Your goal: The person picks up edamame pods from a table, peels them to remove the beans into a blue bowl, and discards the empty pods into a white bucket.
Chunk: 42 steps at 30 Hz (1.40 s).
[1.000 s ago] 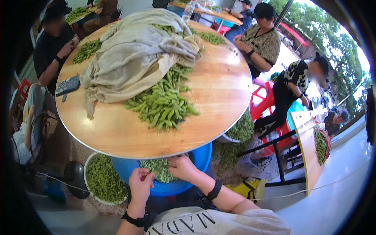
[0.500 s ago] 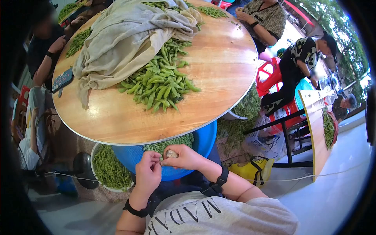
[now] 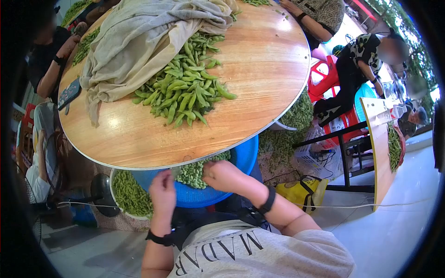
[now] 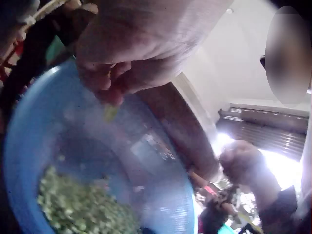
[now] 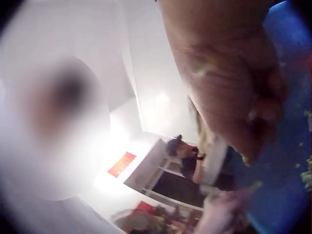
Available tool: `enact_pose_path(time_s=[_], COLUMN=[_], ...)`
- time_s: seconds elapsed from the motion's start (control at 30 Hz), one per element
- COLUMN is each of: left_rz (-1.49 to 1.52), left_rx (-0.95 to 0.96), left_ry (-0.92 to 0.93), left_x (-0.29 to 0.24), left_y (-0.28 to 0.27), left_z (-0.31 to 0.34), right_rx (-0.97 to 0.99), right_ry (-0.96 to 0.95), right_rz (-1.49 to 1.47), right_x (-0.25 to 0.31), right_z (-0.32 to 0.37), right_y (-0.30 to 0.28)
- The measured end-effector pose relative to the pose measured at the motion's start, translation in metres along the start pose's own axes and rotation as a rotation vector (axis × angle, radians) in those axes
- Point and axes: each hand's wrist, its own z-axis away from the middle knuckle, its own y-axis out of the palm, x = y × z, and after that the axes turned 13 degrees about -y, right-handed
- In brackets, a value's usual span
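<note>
My left hand (image 3: pixel 162 190) is raised at the left side of a blue basin (image 3: pixel 197 201). Its thumb and fingers pinch a small yellow-green pod (image 4: pixel 111 113), seen below the fingertips in the left wrist view. My right hand (image 3: pixel 226 176) hangs with bent fingers over the shelled green beans (image 3: pixel 191 175) in the basin, apart from the left. In the right wrist view its fingers (image 5: pixel 268 114) curve inward over the blue basin; I cannot tell whether anything lies inside them. The table edge hides the far part of the basin.
A round wooden table (image 3: pixel 259 78) overhangs the basin, bearing green soybean pods (image 3: pixel 185 97), a grey-beige cloth (image 3: pixel 134 55) and a phone (image 3: pixel 69 93). Left of the basin stands a bucket of green pods (image 3: pixel 132 194). A yellow bag (image 3: pixel 303 192) lies right. Other people sit around.
My hands were together in front of the basin half a second ago; now they are apart, the left farther left and the right forward over the beans. The head view has tilted downward.
</note>
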Motion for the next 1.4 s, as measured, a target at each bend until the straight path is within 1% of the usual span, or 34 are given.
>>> enact_pose_path(time_s=[0.03, 0.07, 0.1, 0.13, 0.17, 0.2, 0.23, 0.3, 0.4, 0.5, 0.57, 0.6, 0.67, 0.7, 0.73, 0.77, 0.8, 0.83, 0.9, 0.93, 1.0, 1.03, 1.1, 1.13, 1.2, 1.3, 1.4], left_rz=[-0.075, -0.113, -0.112, -0.215, -0.353, -0.427, -0.525, -0.707, -0.924, -0.829, -0.54, -0.391, -0.373, -0.295, -0.293, -0.255, -0.196, -0.231, -0.303, -0.24, -0.115, -0.098, -0.064, -0.066, -0.068, -0.137, -0.202], left_rx=[-0.118, -0.147, -0.151, -0.276, -0.364, -0.374, -0.408, -0.48, -0.555, -0.692, -0.449, -0.333, -0.235, -0.141, -0.085, 0.019, 0.032, 0.046, 0.075, 0.082, 0.101, 0.113, 0.144, 0.125, 0.091, 0.015, -0.02], left_ry=[-0.004, 0.006, -0.114, 0.072, 0.057, -0.003, -0.019, -0.038, 0.0, 0.045, -0.001, -0.011, 0.409, 0.477, 0.586, 0.632, 0.696, 0.743, 0.838, 0.784, 0.675, 0.602, 0.445, 0.467, 0.514, 0.558, 0.584], left_x=[0.011, 0.021, 0.016, 0.032, 0.044, 0.046, 0.054, 0.071, 0.109, 0.084, 0.057, 0.037, -0.019, -0.039, -0.052, -0.064, -0.071, -0.066, -0.055, -0.053, -0.053, -0.052, -0.051, -0.052, -0.054, -0.059, -0.058], left_y=[-0.016, -0.036, -0.054, -0.069, -0.085, -0.097, -0.107, -0.124, -0.144, -0.131, -0.128, -0.125, -0.094, -0.078, -0.066, -0.058, -0.049, -0.048, -0.041, -0.04, -0.038, -0.039, -0.04, -0.039, -0.035, -0.031, -0.03], left_z=[-0.006, -0.013, -0.013, -0.018, -0.021, -0.021, -0.022, -0.023, -0.021, 0.004, 0.021, 0.03, 0.06, 0.074, 0.081, 0.087, 0.088, 0.084, 0.076, 0.077, 0.081, 0.083, 0.086, 0.087, 0.086, 0.089, 0.087], right_rx=[0.037, 0.076, -0.026, -0.213, -0.371, -0.591, -0.67, -0.59, -0.542, -0.549, -0.58, -0.518, -0.278, -0.134, -0.005, 0.048, 0.074, 0.102, 0.09, 0.082, 0.001, -0.035, -0.033, -0.036, -0.069, -0.086, -0.102], right_ry=[-0.064, -0.126, -0.133, -0.091, -0.036, 0.005, 0.025, 0.051, -0.005, 0.203, 0.11, 0.133, -0.07, -0.021, -0.04, -0.028, -0.021, -0.012, -0.069, -0.097, 0.095, 0.191, 0.181, 0.182, 0.157, 0.132, 0.138], right_rz=[-0.11, -0.223, -0.346, -0.348, -0.183, -0.028, 0.254, 0.414, 0.443, 0.127, 0.019, -0.155, -0.296, -0.205, -0.329, -0.33, -0.403, -0.477, -0.539, -0.568, -0.759, -0.852, -0.983, -1.052, -1.076, -1.081, -1.082], right_x=[0.013, 0.024, 0.032, 0.037, 0.034, 0.015, 0.001, -0.031, -0.046, -0.027, 0.001, 0.025, 0.053, 0.076, 0.083, 0.084, 0.083, 0.083, 0.081, 0.082, 0.086, 0.087, 0.082, 0.08, 0.084, 0.084, 0.083], right_z=[0.009, 0.017, 0.021, 0.021, 0.015, 0.005, -0.009, -0.029, -0.041, -0.03, -0.013, -0.006, 0.006, 0.008, 0.005, 0.004, 0.003, 0.003, 0.006, 0.006, 0.008, 0.009, 0.013, 0.016, 0.016, 0.014, 0.012], right_y=[-0.024, -0.049, -0.077, -0.1, -0.118, -0.124, -0.137, -0.145, -0.145, -0.15, -0.152, -0.146, -0.119, -0.108, -0.096, -0.082, -0.072, -0.064, -0.052, -0.051, -0.055, -0.057, -0.04, -0.032, -0.023, -0.022, -0.02])
